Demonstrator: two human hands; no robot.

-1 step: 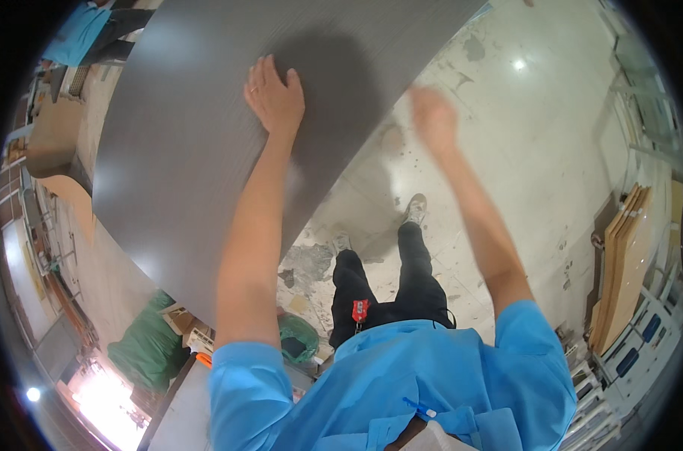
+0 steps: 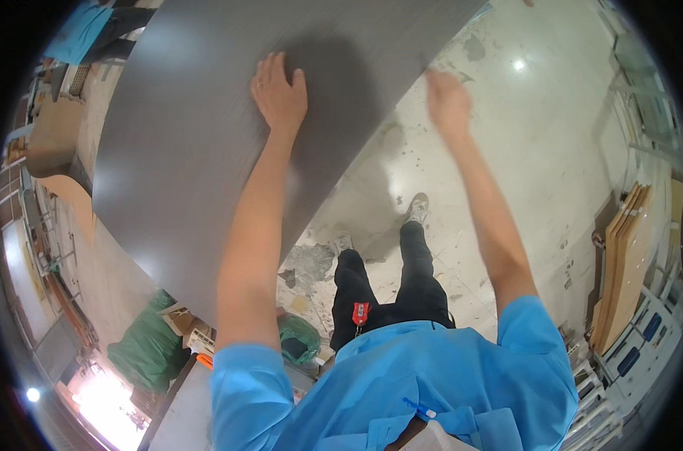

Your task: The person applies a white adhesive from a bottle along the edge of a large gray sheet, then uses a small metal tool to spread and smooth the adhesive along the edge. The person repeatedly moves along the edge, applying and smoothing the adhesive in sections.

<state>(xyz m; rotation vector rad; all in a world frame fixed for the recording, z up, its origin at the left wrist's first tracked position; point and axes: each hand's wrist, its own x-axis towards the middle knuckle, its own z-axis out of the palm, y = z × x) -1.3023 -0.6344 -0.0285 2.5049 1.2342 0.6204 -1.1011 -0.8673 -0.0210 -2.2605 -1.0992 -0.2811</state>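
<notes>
A large grey board (image 2: 183,150) with a fine wood-like grain fills the upper left. My left hand (image 2: 280,94) rests on its surface, palm down, fingers stretched out and thumb apart. Close to the board's slanting right edge is my right hand (image 2: 448,105), closed and slightly blurred by motion. A faint dark sliver shows at the edge beyond its fingertips. Whatever my right fingers hold, if anything, cannot be made out.
Brown panels (image 2: 620,270) lean at the right beside a white frame (image 2: 642,353). Green sacking (image 2: 150,342) and a green bag (image 2: 299,338) lie at lower left. A person in blue (image 2: 78,34) is at the far left. The pale floor (image 2: 537,165) is stained.
My right hand has shifted a little to the right along the board's edge. My left hand has slid very slightly right and away from me on the board.
</notes>
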